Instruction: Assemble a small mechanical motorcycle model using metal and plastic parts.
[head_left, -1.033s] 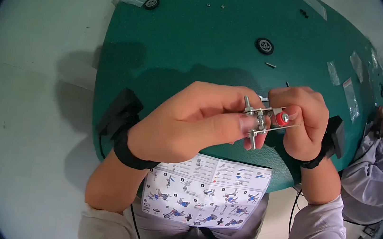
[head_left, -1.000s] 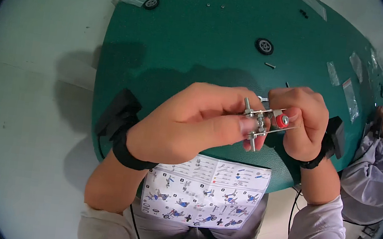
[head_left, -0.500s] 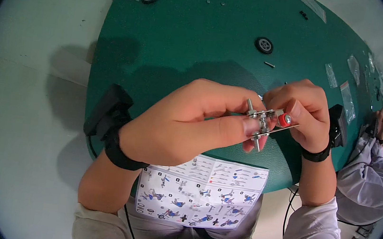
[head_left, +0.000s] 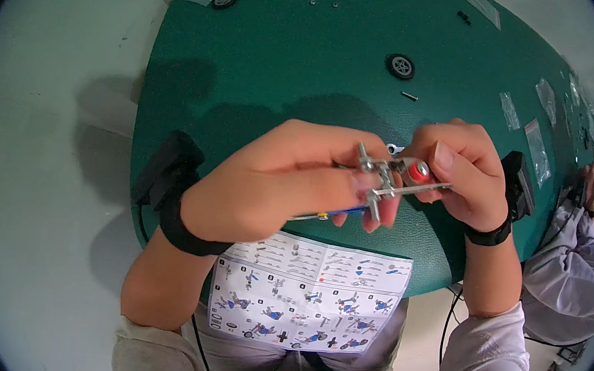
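Observation:
My left hand [head_left: 275, 183] is closed around a small metal construction-kit assembly [head_left: 385, 189] of silver plates, threaded rods and nuts, above the table's near part. A red round piece with a silver screw head [head_left: 419, 172] sits between its plates at the right end. A blue part [head_left: 346, 211] shows under my left fingers. My right hand [head_left: 465, 173] is closed at the assembly's right end, thumb bent over the curled fingers. A small silver ring-ended piece [head_left: 394, 149] pokes out by the right fingers; its rest is hidden.
A printed picture sheet [head_left: 310, 291] lies across my lap. On the green table [head_left: 276, 57] are two black wheels, one nearer [head_left: 400, 66] and one far left [head_left: 224, 0], a loose screw [head_left: 409, 96], two nuts and plastic bags [head_left: 537, 152]. Another person [head_left: 572, 271] works at right.
The assembly has tilted and shifted slightly left in my hands, and its blue part has come into sight below. Both hands keep their hold.

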### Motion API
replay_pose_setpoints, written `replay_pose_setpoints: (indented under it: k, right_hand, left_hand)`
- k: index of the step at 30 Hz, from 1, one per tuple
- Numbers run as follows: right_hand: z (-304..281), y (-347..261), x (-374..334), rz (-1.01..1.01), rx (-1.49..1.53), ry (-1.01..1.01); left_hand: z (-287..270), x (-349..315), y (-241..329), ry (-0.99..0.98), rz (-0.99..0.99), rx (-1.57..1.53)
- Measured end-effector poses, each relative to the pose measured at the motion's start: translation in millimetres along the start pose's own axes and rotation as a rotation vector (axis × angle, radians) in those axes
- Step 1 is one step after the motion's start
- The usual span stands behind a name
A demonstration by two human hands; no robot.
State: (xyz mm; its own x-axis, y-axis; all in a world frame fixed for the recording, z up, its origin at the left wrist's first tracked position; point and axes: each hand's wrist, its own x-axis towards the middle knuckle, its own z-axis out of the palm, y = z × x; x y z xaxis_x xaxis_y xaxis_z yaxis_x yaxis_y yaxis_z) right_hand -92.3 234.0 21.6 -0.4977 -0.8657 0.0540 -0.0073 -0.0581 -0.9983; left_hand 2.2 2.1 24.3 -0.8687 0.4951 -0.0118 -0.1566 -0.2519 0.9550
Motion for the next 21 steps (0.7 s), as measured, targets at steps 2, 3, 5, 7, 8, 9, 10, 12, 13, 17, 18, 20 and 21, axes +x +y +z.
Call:
replay_pose_setpoints:
  k: [2,3,5,7,8,9,10,12,13,17,18,20,21]
  right_hand:
    - [2,-3,-1,0.005,-0.009,0.027]
    - [4,-3,1,0.047,0.044,0.077]
    - [3,-6,4,0.074,0.098,0.139]
    - [-6,1,9,-0.008,0.098,0.114]
    - [-8,3,10,-0.029,0.064,0.113]
    - [-10,3,10,-0.035,0.070,0.125]
    - [-12,3,10,-0.031,-0.003,0.126]
    - [-22,7,12,-0.013,-0.152,0.109]
    - [-30,9,11,-0.014,-0.150,0.121]
    - [-47,21,5,-0.004,-1.128,0.337]
    - [-49,26,6,-0.082,-1.191,0.381]
    - [-54,28,8,-0.107,-1.243,0.463]
    - [-63,32,11,-0.105,-1.241,0.469]
  left_hand:
    - [-1,3,-2,0.000,-0.038,-0.065]
    - [-3,2,-8,-0.009,0.022,-0.125]
    - [-5,4,-14,-0.031,0.077,-0.171]
    - [-5,6,-18,-0.032,0.109,-0.150]
    - [-4,5,-16,-0.042,0.099,-0.138]
    - [-2,5,-15,0.029,0.024,-0.046]
    - [-2,5,-13,0.099,-0.049,0.048]
    - [-9,4,-14,0.083,-0.026,0.114]
    - [-12,6,-14,0.067,0.011,0.173]
    - [-24,8,-18,0.134,-0.009,0.167]
    - [-27,8,-21,0.133,0.003,0.145]
    - [-32,8,-26,0.146,0.006,0.138]
    - [-35,10,-28,0.165,0.017,0.133]
